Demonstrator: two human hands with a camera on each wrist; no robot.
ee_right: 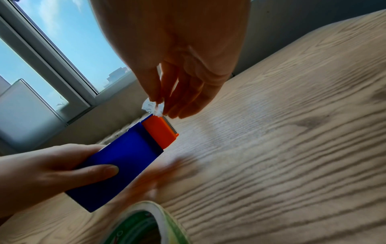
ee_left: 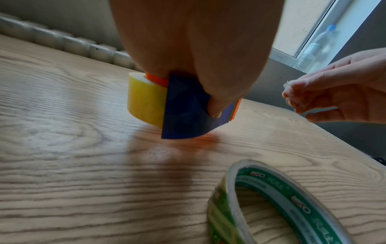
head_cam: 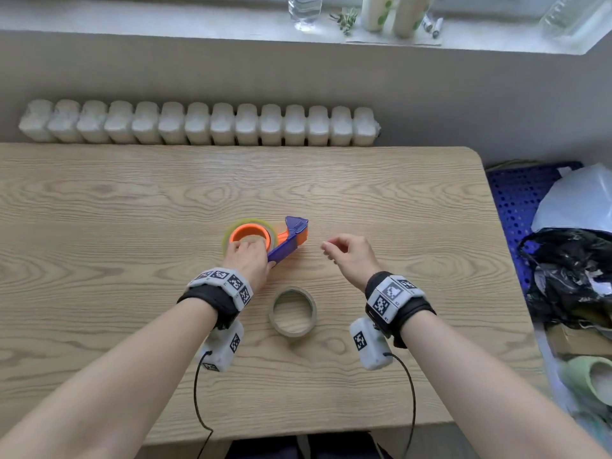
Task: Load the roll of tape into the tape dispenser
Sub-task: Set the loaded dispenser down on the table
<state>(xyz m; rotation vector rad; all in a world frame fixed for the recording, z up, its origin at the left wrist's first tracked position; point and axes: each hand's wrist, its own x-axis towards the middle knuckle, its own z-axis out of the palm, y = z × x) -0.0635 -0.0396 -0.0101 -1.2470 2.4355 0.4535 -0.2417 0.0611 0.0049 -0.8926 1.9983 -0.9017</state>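
Observation:
A blue and orange tape dispenser (head_cam: 287, 241) lies on the wooden table (head_cam: 132, 200), with a yellowish roll of tape (head_cam: 228, 236) seated around its orange hub. My left hand (head_cam: 246, 258) grips the dispenser's blue handle (ee_left: 183, 112), thumb on its side (ee_right: 100, 171). My right hand (head_cam: 347, 255) hovers just right of the orange serrated cutter (ee_right: 165, 132) and pinches a small crumpled scrap of clear tape (ee_right: 151, 108), also seen as the scrap (ee_left: 289, 87) in the left wrist view.
A nearly spent tape roll with a green printed core (head_cam: 293, 311) lies flat near the table's front, between my wrists. A white radiator (head_cam: 198, 125) runs behind the table. Bags and a blue crate (head_cam: 516, 200) stand off the right edge.

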